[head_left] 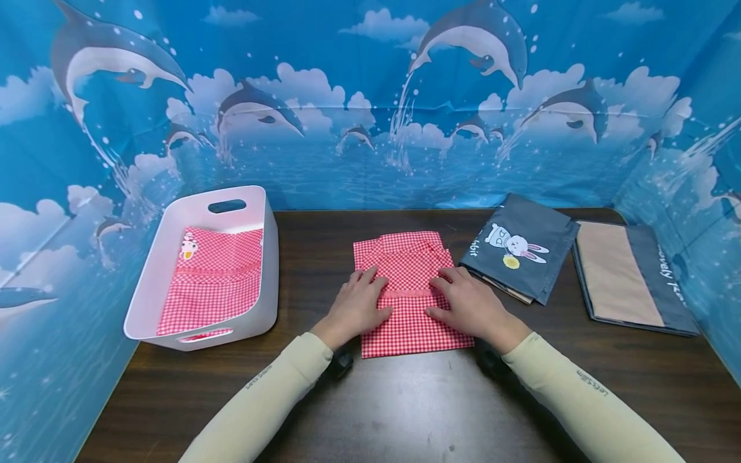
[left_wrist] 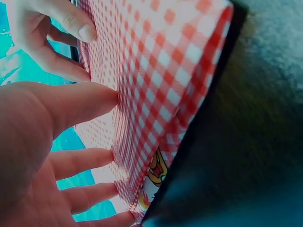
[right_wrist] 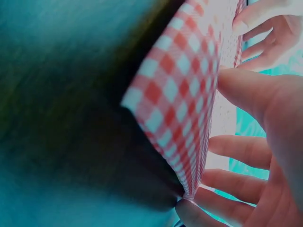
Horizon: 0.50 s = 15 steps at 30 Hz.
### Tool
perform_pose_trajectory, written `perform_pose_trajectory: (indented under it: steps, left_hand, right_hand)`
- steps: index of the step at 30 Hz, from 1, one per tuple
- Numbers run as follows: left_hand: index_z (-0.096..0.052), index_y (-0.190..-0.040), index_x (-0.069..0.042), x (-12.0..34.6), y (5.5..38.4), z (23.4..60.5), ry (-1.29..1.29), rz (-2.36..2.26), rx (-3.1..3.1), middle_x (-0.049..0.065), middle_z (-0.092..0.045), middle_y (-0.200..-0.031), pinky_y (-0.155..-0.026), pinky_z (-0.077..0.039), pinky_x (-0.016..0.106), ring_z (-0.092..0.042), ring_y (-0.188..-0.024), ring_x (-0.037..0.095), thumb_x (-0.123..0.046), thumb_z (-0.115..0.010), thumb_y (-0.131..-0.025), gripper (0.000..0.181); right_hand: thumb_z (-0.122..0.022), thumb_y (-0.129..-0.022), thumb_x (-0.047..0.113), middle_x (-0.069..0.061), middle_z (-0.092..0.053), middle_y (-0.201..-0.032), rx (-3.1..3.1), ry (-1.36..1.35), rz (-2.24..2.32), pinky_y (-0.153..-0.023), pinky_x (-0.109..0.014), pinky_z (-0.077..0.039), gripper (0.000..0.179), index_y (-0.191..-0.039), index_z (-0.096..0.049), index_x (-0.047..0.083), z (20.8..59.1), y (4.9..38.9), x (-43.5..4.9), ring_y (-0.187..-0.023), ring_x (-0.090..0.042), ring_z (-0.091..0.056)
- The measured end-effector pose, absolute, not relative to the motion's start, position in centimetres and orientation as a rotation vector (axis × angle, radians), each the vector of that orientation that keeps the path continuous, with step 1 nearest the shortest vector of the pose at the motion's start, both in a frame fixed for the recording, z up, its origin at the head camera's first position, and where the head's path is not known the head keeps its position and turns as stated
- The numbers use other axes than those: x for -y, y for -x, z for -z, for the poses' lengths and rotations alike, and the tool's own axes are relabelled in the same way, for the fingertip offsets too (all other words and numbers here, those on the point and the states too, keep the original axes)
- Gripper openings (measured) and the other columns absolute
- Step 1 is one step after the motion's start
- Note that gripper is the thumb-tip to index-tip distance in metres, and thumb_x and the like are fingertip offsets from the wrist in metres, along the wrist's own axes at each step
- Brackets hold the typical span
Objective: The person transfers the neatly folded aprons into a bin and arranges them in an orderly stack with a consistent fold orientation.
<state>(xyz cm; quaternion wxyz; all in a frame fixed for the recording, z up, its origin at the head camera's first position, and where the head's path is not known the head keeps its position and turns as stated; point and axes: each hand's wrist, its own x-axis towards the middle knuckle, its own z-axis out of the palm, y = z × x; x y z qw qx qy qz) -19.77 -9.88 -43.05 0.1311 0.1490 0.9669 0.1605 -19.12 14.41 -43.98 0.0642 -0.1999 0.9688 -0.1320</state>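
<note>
A folded red-and-white checked cloth (head_left: 413, 325) lies flat at the middle of the table, a seam running across it. My left hand (head_left: 357, 302) rests on its left edge, fingers spread. On the opposite edge rests my right hand (head_left: 471, 302), fingers spread too. In the left wrist view the thumb and fingertips touch the checked cloth (left_wrist: 151, 71), and part of a cartoon print (left_wrist: 157, 168) shows under a fold. The right wrist view has the fingertips along the side of the cloth (right_wrist: 182, 85), near its corner.
At left stands a white bin (head_left: 269, 270) holding a pink-red checked cloth (head_left: 214, 283). To the right lie a dark folded cloth (head_left: 523, 238) with a rabbit print and a tan-and-dark folded cloth (head_left: 622, 276). A dolphin-print curtain (head_left: 347, 173) borders the brown table (head_left: 312, 257).
</note>
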Motion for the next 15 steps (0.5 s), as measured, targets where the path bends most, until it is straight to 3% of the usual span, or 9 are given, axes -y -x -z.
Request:
perform_pose_trajectory:
  steps: [10, 15]
  left_hand:
    - [-0.057, -0.154, -0.008, 10.3, 19.5, 42.9, -0.432, -0.526, -2.825, 0.019, -0.039, -0.171, -0.127, -0.036, 0.062, -0.034, -0.159, 0.045, -0.033, -0.078, -0.099, 0.064]
    - [-0.061, -0.147, -0.002, 11.0, 19.9, 42.5, -0.412, -0.677, -2.921, 0.023, -0.048, -0.164, -0.124, -0.040, 0.063, -0.042, -0.152, 0.045, -0.027, -0.081, -0.096, 0.060]
  right_hand:
    - [-0.080, -0.095, 0.047, -0.021, -0.059, -0.154, -2.924, 0.608, 0.399, -0.113, -0.063, -0.051, 0.065, -0.145, -0.067, 0.009, 43.8, 19.1, -14.3, -0.138, -0.041, -0.056]
    - [-0.080, -0.096, 0.045, -0.024, -0.058, -0.153, -2.965, 0.547, 0.480, -0.111, -0.066, -0.051, 0.063, -0.144, -0.068, 0.006, 43.0, 19.4, -14.6, -0.141, -0.044, -0.055]
